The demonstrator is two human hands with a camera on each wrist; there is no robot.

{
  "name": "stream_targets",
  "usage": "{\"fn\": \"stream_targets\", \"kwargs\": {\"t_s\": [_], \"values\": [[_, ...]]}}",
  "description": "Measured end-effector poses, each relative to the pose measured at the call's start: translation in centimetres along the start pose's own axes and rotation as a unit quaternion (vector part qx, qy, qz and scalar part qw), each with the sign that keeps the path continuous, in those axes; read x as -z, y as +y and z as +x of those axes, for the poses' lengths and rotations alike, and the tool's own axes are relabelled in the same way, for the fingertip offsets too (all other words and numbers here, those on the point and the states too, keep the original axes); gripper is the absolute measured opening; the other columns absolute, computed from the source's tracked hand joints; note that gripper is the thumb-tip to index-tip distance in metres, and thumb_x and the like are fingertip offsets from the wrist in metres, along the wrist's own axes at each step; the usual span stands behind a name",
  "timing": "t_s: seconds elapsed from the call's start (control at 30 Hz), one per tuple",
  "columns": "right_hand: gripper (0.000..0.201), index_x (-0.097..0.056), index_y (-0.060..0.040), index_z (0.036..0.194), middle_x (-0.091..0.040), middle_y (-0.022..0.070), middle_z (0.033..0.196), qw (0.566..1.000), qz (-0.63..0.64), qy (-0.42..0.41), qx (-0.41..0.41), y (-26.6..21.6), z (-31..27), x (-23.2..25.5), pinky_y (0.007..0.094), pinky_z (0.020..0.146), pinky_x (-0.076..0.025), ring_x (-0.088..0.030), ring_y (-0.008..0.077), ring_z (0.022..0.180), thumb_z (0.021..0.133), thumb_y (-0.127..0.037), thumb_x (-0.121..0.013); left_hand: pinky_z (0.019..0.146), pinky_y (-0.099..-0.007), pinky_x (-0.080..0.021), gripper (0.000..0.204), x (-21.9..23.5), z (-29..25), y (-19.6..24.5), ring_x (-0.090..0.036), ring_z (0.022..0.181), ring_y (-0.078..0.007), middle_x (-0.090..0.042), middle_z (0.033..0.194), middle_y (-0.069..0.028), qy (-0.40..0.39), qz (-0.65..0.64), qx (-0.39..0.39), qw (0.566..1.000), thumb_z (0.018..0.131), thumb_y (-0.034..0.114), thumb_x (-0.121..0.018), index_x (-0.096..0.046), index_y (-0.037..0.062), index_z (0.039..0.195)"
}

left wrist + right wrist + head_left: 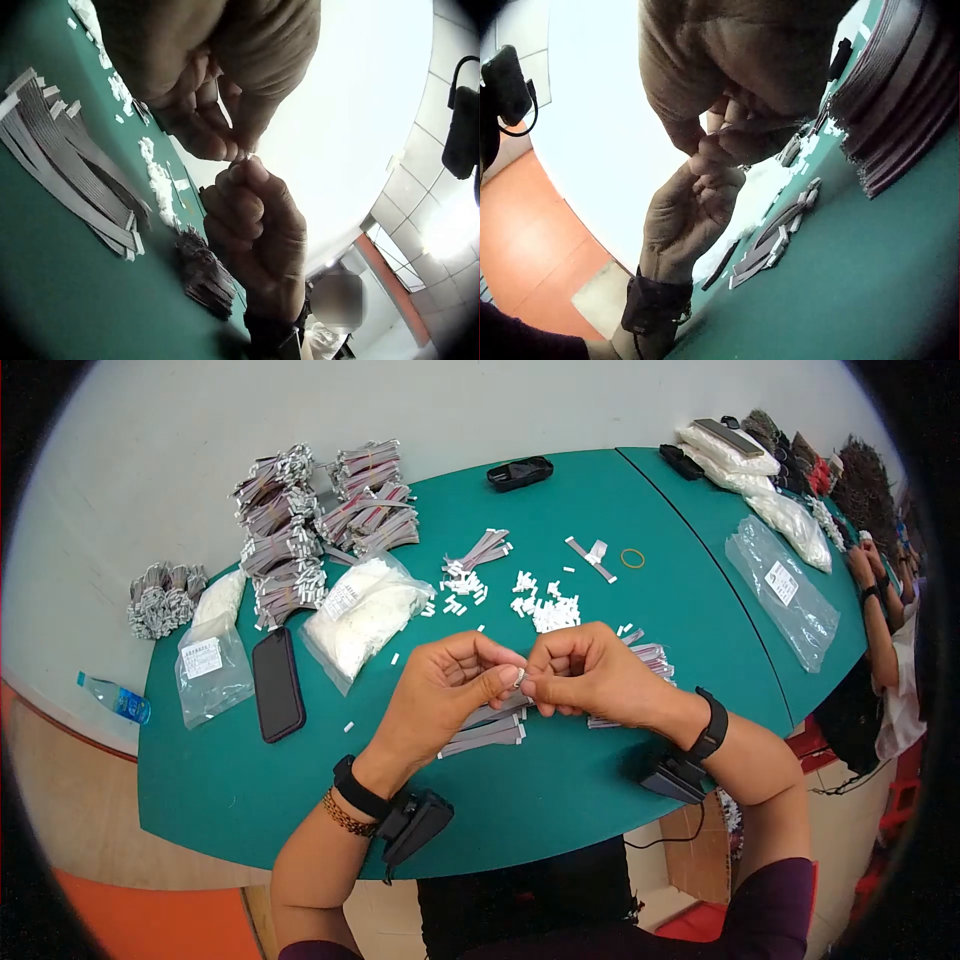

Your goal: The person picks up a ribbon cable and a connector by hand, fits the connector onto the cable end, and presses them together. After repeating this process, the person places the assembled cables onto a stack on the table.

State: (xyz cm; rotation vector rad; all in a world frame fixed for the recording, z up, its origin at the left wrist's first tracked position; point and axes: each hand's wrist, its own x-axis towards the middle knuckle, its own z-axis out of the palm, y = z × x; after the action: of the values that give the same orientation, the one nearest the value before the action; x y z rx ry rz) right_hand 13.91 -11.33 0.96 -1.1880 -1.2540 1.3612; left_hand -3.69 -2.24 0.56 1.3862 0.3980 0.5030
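My left hand (440, 680) and right hand (595, 675) meet fingertip to fingertip above the table's front half. Between them they pinch a small white connector piece (519, 678), mostly covered by the fingers; in the left wrist view only a sliver of the white piece (248, 156) shows. Below the hands lie flat grey ribbon cables (485, 736) with white ends, partly hidden. Another bundle of ribbon cables (655, 660) lies beside the right hand. Just beyond the fingers is a heap of loose white connectors (555, 614).
Tied cable bundles (285, 545) are stacked at the back left, near a bag of white pieces (365, 610) and a phone (278, 685). A rubber band (632, 558) and a black pouch (520, 473) lie farther back. Another person's arm (878, 620) is at the right.
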Motion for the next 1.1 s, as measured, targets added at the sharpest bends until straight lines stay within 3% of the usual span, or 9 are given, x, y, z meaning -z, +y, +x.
{"fn": "stream_targets", "kwargs": {"t_s": [0.7, 1.1], "values": [[0.016, -0.063, -0.0017, 0.080, -0.060, 0.0011, 0.062, 0.998, -0.016, 0.035, 0.057, 0.61, 0.07, -0.35, 0.0179, 0.045, -0.036, -0.048, 0.0023, 0.051, 0.088, -0.015, -0.058, 0.063, -0.0205, -0.045, 0.012, 0.23, 0.21, -0.51, -0.054, 0.070, -0.0076, -0.062, 0.083, -0.0051, 0.018, -0.012, -0.026, 0.999, 0.084, 0.008, -0.062, -0.060, -0.0013, 0.092], [0.017, -0.064, -0.0007, 0.077, -0.060, 0.0014, 0.062, 0.999, -0.037, 0.035, 0.011, 0.14, -0.11, -0.28, 0.0182, 0.045, -0.036, -0.048, 0.0029, 0.051, 0.087, -0.013, -0.058, 0.062, -0.0206, -0.045, 0.013, 0.28, 0.25, -0.54, -0.055, 0.069, -0.0075, -0.063, 0.082, -0.0051, 0.013, 0.003, -0.022, 1.000, 0.085, 0.007, -0.062, -0.061, -0.0022, 0.093]]}}
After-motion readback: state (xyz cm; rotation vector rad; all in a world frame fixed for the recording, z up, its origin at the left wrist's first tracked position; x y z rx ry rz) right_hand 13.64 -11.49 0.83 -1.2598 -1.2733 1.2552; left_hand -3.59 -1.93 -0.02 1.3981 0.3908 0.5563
